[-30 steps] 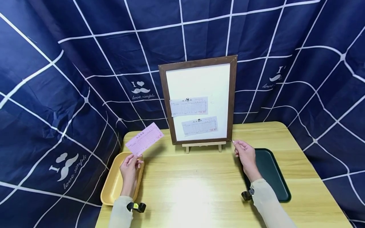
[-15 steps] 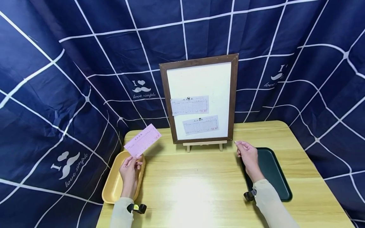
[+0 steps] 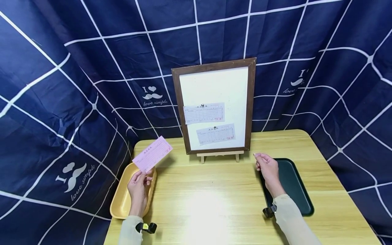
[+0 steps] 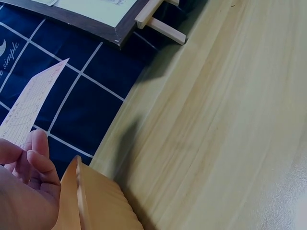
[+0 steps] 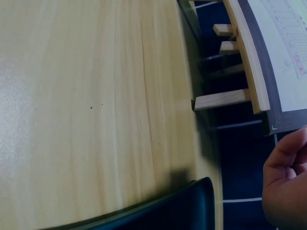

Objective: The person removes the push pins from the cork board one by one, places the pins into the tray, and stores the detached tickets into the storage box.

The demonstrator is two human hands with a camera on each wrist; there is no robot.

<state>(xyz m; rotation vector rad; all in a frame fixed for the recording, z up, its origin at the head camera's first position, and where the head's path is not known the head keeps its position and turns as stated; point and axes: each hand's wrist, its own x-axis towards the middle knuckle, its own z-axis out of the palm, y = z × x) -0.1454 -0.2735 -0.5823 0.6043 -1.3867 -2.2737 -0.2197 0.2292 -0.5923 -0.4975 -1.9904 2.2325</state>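
My left hand (image 3: 137, 192) pinches a pink printed form (image 3: 152, 154) by its lower edge, above the yellow tray (image 3: 114, 207). In the left wrist view the pink form (image 4: 33, 103) rises tilted from thumb and fingers. My right hand (image 3: 267, 170), over the left rim of the dark green tray (image 3: 295, 190), pinches a tiny pale object (image 3: 254, 154) at its fingertips; its kind is too small to make out. Between the hands stands a framed white board (image 3: 215, 86). Two pale forms, an upper form (image 3: 204, 114) and a lower form (image 3: 215, 134), hang on it from small dark fasteners.
A small wooden easel (image 3: 220, 154) carries the board on the wooden table (image 3: 211, 190). Dark blue curtains (image 3: 220, 41) with white lines enclose the back and sides. A dark wrist camera (image 3: 150, 228) is strapped to the left sleeve, another wrist camera (image 3: 268, 212) to the right.
The pink form has dropped slightly and shifted a little left with my left hand. My right hand has drifted slightly right, away from the board's corner.
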